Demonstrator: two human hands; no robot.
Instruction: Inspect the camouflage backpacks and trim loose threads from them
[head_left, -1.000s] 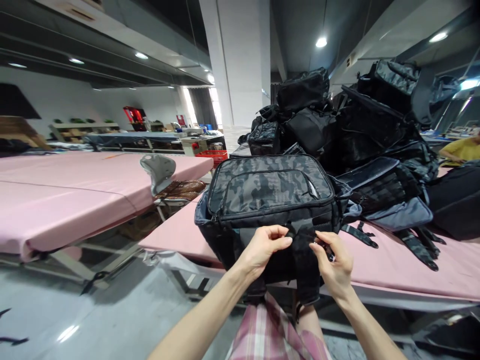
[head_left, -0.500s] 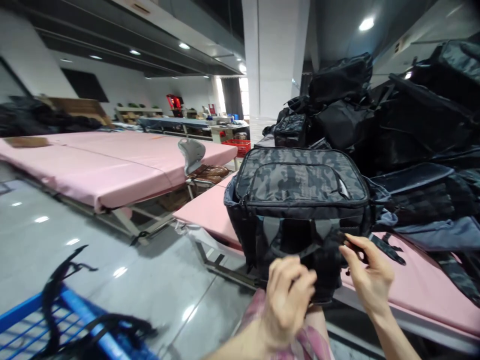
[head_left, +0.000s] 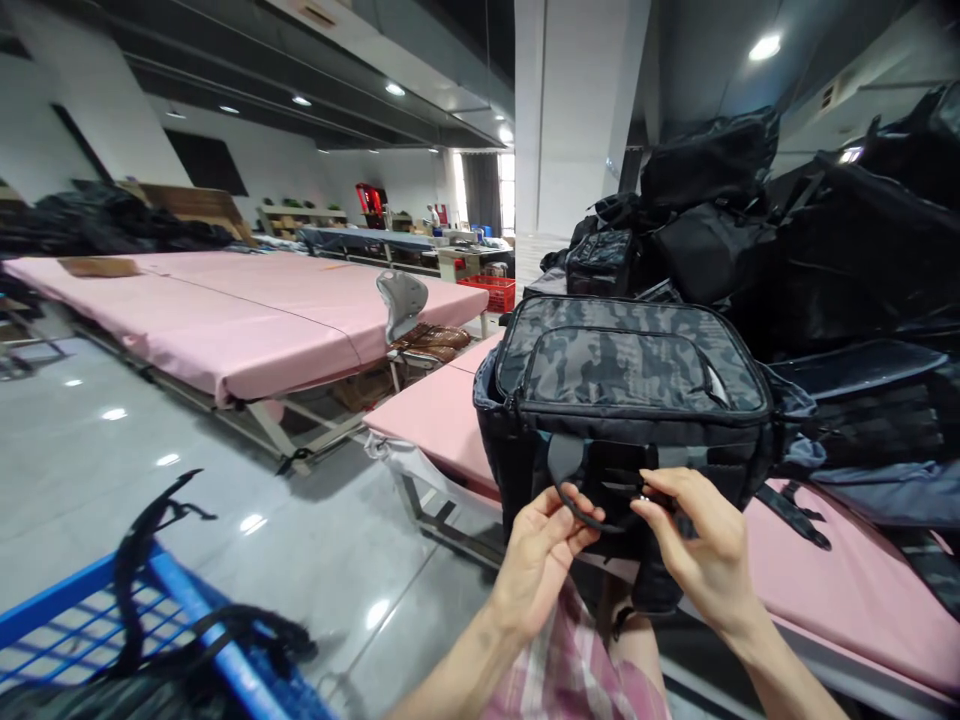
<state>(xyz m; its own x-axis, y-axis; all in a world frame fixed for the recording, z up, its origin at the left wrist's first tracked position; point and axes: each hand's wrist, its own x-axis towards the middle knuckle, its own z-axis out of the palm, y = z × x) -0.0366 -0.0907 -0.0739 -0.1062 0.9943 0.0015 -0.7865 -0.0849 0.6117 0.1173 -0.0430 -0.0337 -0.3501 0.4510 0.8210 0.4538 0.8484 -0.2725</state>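
A black bag with a grey camouflage top stands at the edge of the pink-covered table, its strap side facing me. My left hand pinches the curved dark handle on the bag's front. Beside it, my right hand has thumb and forefinger closed at the front of the bag. Something small and dark with a shiny spot shows at those fingertips, too small to name. The fingertips of both hands are close together but apart.
Black bags are heaped at the right. A blue crate with black straps stands at lower left. Beyond are a large pink-covered table and a grey chair. A loose black strap lies right of the bag.
My left hand has gone from a blurred, lowered position to pinching the handle. My right hand has moved left from the bag's right side towards it. The view has shifted slightly left.
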